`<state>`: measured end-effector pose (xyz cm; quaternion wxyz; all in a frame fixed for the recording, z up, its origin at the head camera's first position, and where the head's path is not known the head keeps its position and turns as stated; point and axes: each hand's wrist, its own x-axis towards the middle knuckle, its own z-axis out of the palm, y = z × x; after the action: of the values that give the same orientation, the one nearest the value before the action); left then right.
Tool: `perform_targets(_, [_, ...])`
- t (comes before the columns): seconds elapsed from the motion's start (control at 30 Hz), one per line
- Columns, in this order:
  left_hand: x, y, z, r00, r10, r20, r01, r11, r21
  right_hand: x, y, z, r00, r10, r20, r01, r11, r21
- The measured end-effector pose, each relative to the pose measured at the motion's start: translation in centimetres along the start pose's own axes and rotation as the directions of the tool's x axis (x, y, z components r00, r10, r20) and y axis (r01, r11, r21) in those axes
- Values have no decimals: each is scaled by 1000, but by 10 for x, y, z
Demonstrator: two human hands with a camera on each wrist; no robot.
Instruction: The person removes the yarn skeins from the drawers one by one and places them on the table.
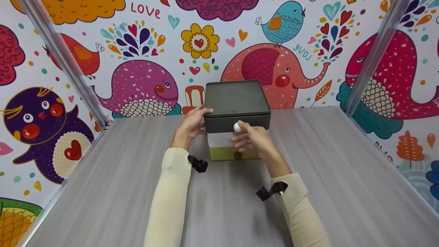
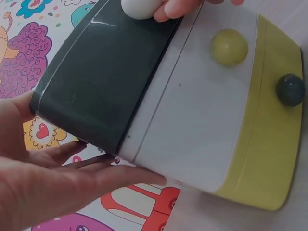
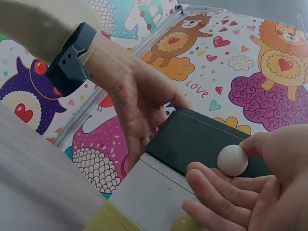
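Note:
A small three-drawer box (image 1: 236, 97) stands at the back of the table. From the top its drawers are dark green (image 2: 106, 72), white (image 2: 192, 106) and yellow (image 2: 274, 144). They carry a white knob (image 3: 233, 160), a yellow knob (image 2: 229, 47) and a dark knob (image 2: 290, 90). My left hand (image 1: 188, 127) holds the box's left side, thumb over the top edge and fingers along the side wall. With thumb and forefinger, my right hand (image 1: 258, 139) pinches the white knob on the top drawer. Its other fingers spread in front of the white drawer. All drawers look closed.
Behind the box rises a printed wall (image 1: 199, 72) with cartoon animals. Metal posts (image 1: 65, 61) stand at the left and right back corners. The grey table (image 1: 137, 164) extends on both sides of the box and toward me. A dark strap (image 3: 72, 62) hangs on my left wrist.

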<state>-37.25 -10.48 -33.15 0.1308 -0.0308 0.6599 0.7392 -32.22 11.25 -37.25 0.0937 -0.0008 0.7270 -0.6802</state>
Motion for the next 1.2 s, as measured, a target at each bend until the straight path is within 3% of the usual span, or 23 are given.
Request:
perform_targets(0.43, [2, 3, -1, 1000, -6, 0, 6, 1000, 0, -15, -8, -6, 999, -14, 46, 17, 997, -72])
perform_targets(0.7, [2, 2, -2, 1000, -11, 7, 11, 1000, 3, -21, -6, -7, 998, 18, 60, -13, 997, -81])
perform_targets(1.2, [4, 0, -4, 1000, -10, 14, 10, 999, 30, -39, -5, -11, 992, -22, 123, 43, 985, -170])
